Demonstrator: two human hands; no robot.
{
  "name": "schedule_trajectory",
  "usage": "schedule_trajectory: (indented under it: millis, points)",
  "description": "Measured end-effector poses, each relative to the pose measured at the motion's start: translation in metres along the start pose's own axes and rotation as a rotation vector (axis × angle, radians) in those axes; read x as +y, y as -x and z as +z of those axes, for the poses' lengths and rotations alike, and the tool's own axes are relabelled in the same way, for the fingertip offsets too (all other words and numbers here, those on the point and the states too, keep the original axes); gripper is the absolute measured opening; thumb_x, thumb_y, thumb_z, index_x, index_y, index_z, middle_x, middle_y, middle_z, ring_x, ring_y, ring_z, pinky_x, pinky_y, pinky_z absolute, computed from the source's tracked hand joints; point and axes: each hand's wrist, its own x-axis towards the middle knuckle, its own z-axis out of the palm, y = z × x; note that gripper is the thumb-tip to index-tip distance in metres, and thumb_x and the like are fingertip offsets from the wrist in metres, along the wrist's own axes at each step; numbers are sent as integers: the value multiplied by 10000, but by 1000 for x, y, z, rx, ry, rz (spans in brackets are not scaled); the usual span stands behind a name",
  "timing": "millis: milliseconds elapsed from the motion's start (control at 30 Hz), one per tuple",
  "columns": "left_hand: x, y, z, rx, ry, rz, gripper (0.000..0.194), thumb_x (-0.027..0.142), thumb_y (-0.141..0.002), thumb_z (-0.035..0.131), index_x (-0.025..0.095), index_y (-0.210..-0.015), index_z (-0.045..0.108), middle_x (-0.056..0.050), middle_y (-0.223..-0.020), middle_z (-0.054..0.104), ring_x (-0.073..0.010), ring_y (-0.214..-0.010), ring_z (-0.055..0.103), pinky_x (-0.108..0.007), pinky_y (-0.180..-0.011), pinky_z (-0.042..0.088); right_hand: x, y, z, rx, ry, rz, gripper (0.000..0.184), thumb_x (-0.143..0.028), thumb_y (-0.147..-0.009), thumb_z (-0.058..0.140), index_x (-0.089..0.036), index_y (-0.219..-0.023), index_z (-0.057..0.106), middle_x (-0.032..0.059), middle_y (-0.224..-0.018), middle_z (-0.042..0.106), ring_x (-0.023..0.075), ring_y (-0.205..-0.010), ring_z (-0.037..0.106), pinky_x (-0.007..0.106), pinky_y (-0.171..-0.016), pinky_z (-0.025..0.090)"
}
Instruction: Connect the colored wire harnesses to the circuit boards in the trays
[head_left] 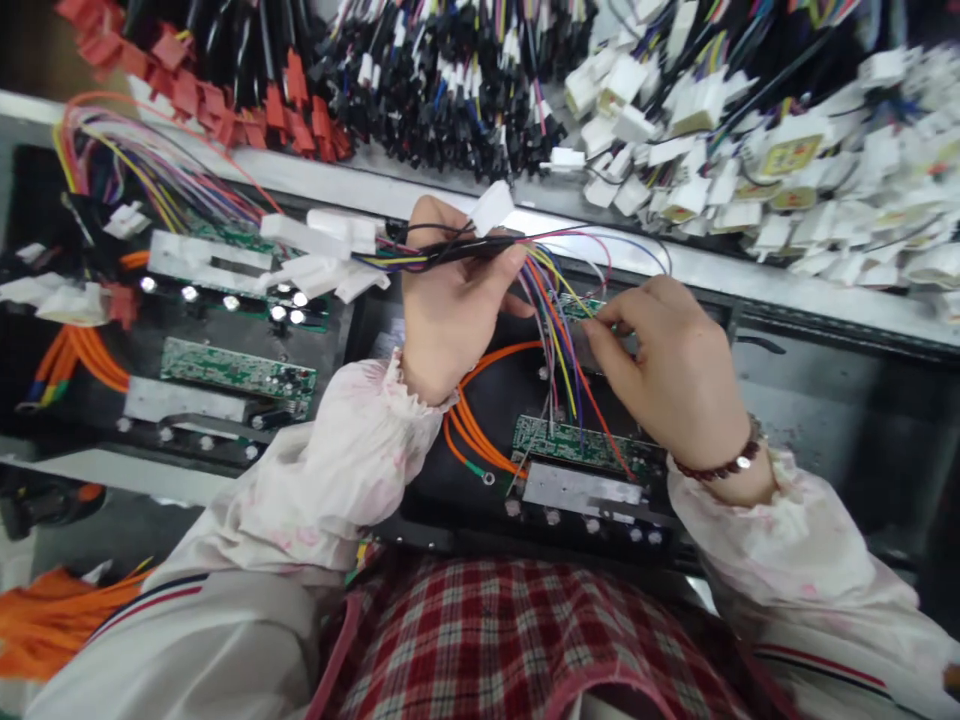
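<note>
My left hand is closed round a wiring harness, a black-sleeved bundle with a white tag. White connectors hang from the bundle's left end, and thin coloured wires fan out on the right, several drooping toward a green circuit board. Beside them my right hand pinches the end of a thin yellow wire between thumb and forefinger. The other fingers of that hand are curled. Below the hands, the board sits with a metal heat sink in a black tray, near orange cables.
Another unit with circuit boards and a wired harness lies to the left. Along the back hang red connectors, black connectors and white connectors above a metal rail. Orange cables lie at lower left.
</note>
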Motion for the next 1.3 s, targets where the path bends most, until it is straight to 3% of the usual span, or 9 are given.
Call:
schedule_trajectory:
  millis: [167,300,500,833,1033,1200,1300]
  points:
    - [-5,-2,0,-10,17,12,511,284,-720,884,286,-855,391,44,-782,674,-161,-625,704,-260,-385,591,32,21,-21,89,121,122,219,-325,-954,548,-175,-900,697,90,-836,629,226,-781,603,335,-646,427]
    - [-3,-2,3,-3,12,11,516,307,-715,886,291,-862,391,53,-788,667,-163,-618,705,-273,-400,605,40,26,-18,185,64,156,202,-329,-972,543,-203,-958,700,62,-877,721,203,-809,663,328,-717,477]
    - [-3,-3,3,24,1,12,502,304,-702,888,298,-831,403,51,-749,638,-175,-588,703,-286,-373,599,45,27,0,189,51,201,132,-303,-921,606,-206,-914,695,23,-808,735,181,-724,691,294,-637,468]
    - [-9,-5,5,51,64,-34,521,324,-630,920,286,-755,416,47,-673,694,-202,-580,729,-250,-310,520,47,29,1,188,-2,221,96,-304,-917,615,-239,-909,686,11,-801,735,186,-708,690,316,-618,488]
    - [-6,-4,5,48,16,-2,488,290,-702,888,294,-779,405,59,-674,696,-194,-574,725,-260,-312,525,54,31,0,151,5,241,135,-319,-909,630,-201,-906,696,18,-779,722,185,-707,685,304,-622,459]
    - [-5,-3,6,41,26,10,482,292,-713,886,286,-815,415,65,-671,667,-185,-580,720,-251,-316,536,28,22,-4,193,43,152,231,-403,-924,634,-177,-926,680,63,-853,682,209,-808,635,336,-707,463]
    - [-5,-2,7,64,10,13,470,250,-704,879,285,-817,424,60,-695,669,-174,-584,712,-239,-326,544,4,12,-3,56,-1,38,195,-360,-927,610,-181,-870,662,88,-882,635,225,-847,603,351,-733,465]
